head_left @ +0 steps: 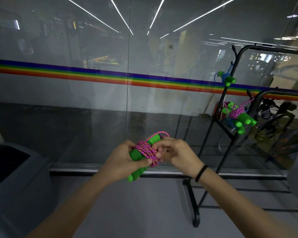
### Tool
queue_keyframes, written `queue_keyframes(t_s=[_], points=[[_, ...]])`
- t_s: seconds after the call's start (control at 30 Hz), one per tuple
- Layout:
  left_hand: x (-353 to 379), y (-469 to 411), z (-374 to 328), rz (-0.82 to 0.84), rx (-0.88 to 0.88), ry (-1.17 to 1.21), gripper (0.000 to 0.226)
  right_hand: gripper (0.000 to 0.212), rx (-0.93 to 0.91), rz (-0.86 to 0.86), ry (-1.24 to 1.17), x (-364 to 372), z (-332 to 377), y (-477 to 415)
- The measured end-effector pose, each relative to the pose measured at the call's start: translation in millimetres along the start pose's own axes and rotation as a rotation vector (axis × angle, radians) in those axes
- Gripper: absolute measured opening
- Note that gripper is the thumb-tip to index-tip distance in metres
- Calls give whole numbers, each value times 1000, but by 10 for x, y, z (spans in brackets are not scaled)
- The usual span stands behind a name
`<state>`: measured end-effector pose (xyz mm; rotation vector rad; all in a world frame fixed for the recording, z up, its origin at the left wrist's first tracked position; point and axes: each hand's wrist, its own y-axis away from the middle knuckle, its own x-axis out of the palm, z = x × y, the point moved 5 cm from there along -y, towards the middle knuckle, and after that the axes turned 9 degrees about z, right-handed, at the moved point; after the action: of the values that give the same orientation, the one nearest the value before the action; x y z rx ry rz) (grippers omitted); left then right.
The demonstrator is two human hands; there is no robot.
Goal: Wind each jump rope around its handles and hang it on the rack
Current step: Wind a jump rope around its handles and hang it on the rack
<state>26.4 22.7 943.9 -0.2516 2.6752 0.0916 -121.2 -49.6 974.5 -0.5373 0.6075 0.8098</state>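
A jump rope with green handles (137,156) and a pink cord wound around them is held in front of me. My left hand (123,159) grips the handles, thumb on the coils. My right hand (175,152) pinches the cord's end at the coils. A small cord loop (163,133) sticks up by the upper handle end. The black rack (230,93) stands to the right. A blue-corded rope (226,78) hangs on an upper hook. A pink-corded rope (237,111) hangs on a lower hook, with another blue-corded one (240,129) beneath it.
A glass wall (110,100) with a rainbow stripe runs straight ahead. A grey bin (15,169) stands at the lower left. The rack's black foot (193,208) reaches across the grey floor below my right arm. More dark gear sits behind the rack at the right.
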Motion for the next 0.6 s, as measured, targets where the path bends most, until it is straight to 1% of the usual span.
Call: queue_keyframes(t_s=[0.07,0.13,0.23,0.37,0.47,0.53,0.6], points=[[-9,-5,2,39,10,-34,59,16,9,36,69,34,21,22],[-16,-10,10,61,27,-80,60,10,-10,63,213,85,48,52],[6,1,10,88,48,-162,64,11,-44,126,377,188,83,94],[34,25,21,106,58,-142,49,10,8,178,554,269,108,140],[39,47,-1,99,93,-166,51,9,67,115,528,248,133,136],[37,54,-18,88,115,-217,49,6,119,49,405,194,110,124],[33,64,-9,91,101,-261,51,14,178,11,261,171,69,127]])
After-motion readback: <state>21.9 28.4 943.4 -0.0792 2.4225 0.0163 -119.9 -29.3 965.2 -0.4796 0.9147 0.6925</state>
